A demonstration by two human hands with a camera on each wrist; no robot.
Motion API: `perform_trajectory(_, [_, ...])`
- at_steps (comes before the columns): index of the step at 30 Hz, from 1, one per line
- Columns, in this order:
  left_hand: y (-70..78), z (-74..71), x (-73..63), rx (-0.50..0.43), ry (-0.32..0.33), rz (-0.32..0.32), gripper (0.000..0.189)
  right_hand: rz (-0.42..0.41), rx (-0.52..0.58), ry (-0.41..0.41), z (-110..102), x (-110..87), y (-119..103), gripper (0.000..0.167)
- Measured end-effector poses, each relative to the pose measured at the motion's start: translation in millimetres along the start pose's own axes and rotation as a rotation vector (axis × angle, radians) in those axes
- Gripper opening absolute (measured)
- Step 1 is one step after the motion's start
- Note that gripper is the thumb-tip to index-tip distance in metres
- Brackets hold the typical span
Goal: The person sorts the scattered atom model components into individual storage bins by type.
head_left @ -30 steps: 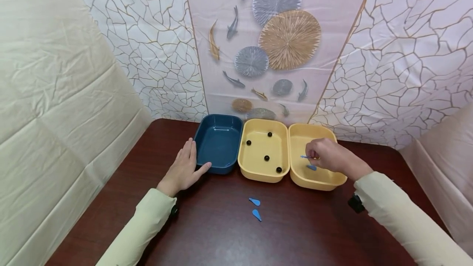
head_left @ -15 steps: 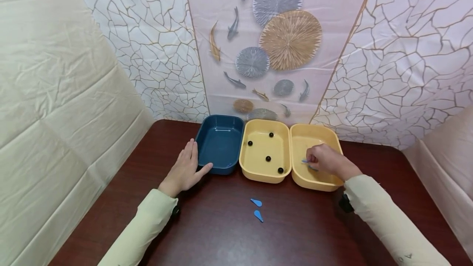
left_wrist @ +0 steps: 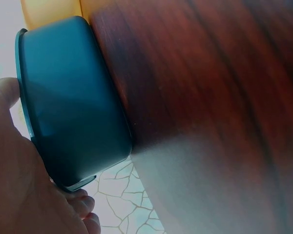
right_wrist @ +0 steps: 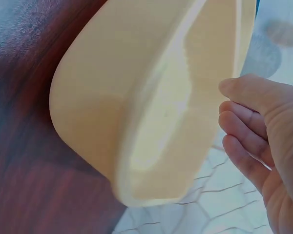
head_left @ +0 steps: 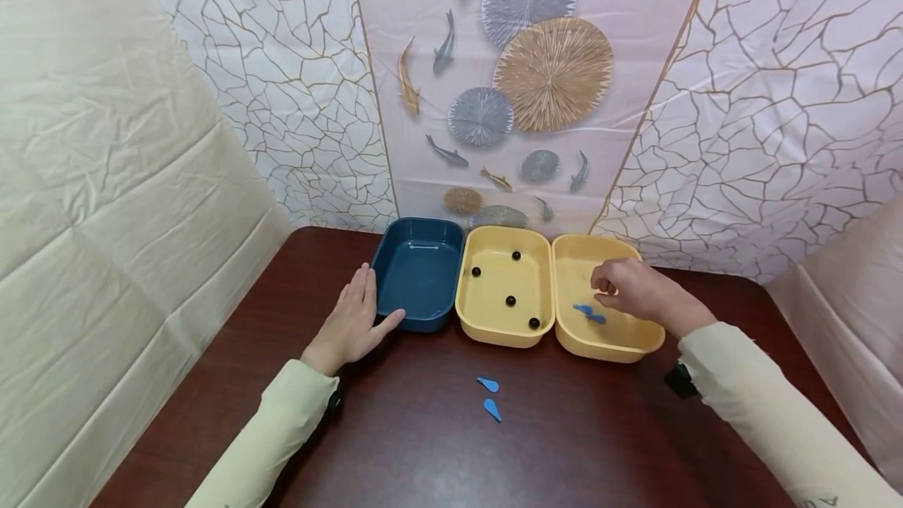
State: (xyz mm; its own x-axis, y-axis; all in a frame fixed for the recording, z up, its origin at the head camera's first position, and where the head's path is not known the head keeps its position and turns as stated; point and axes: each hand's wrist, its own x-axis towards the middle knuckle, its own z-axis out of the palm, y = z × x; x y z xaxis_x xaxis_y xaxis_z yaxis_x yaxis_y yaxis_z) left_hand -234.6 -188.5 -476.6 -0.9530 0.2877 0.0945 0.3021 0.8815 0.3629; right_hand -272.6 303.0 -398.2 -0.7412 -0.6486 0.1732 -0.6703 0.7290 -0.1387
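My left hand (head_left: 346,324) lies with straight fingers along the left side of the dark blue bin (head_left: 416,277). In the left wrist view, its thumb touches the rim of that bin. Above the right yellow bin (head_left: 600,347) hovers my right hand (head_left: 635,288), its fingers loosely bent and holding nothing. Two small blue teardrop-shaped pieces (head_left: 596,319) lie close together on that bin's floor, just below the fingertips. Two more blue teardrop-shaped pieces (head_left: 488,385) rest on the table in front of the bins. The right wrist view shows the thumb (right_wrist: 237,90) apart from the curled fingers.
A middle yellow bin (head_left: 497,335) holds several black balls (head_left: 511,301). All three bins stand side by side near the back edge of the dark wood table (head_left: 437,453). Behind them hangs a patterned cloth (head_left: 550,77).
My right hand lowered a blue teardrop-shaped piece into the right yellow bin, let it go beside the other one, then drew up and back a little. My left hand stayed put.
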Motion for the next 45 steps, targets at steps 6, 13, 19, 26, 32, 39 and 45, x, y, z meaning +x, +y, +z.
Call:
perform_trajectory(6, [0.0, -1.3, 0.6, 0.014, -0.003, 0.000, 0.101, -0.073, -0.019, 0.007, -16, -2.9, -24, 0.018])
perform_trajectory(13, [1.5, -3.1, 0.1, 0.012, -0.006, -0.004, 0.101, -0.127, 0.001, -0.016, -25, -0.7, -57, 0.017])
perform_trajectory(19, [1.3, -2.2, -0.1, 0.008, 0.001, -0.001, 0.101, -0.202, 0.000, -0.022, -22, 4.8, -81, 0.015])
perform_trajectory(26, [1.9, -1.2, -1.4, 0.012, 0.017, 0.008, 0.101, -0.257, 0.017, -0.073, -5, 13.6, -102, 0.014])
perform_trajectory(32, [1.2, 0.8, 0.0, 0.016, 0.007, 0.001, 0.101, -0.293, 0.028, -0.103, 8, 19.5, -116, 0.012])
perform_trajectory(39, [0.3, 1.4, -0.6, 0.020, 0.010, 0.005, 0.101, -0.268, 0.061, -0.159, 26, 24.0, -130, 0.007])
perform_trajectory(45, [1.5, 0.6, -0.9, 0.033, 0.020, 0.003, 0.101, -0.266, 0.080, -0.182, 45, 24.5, -138, 0.010])
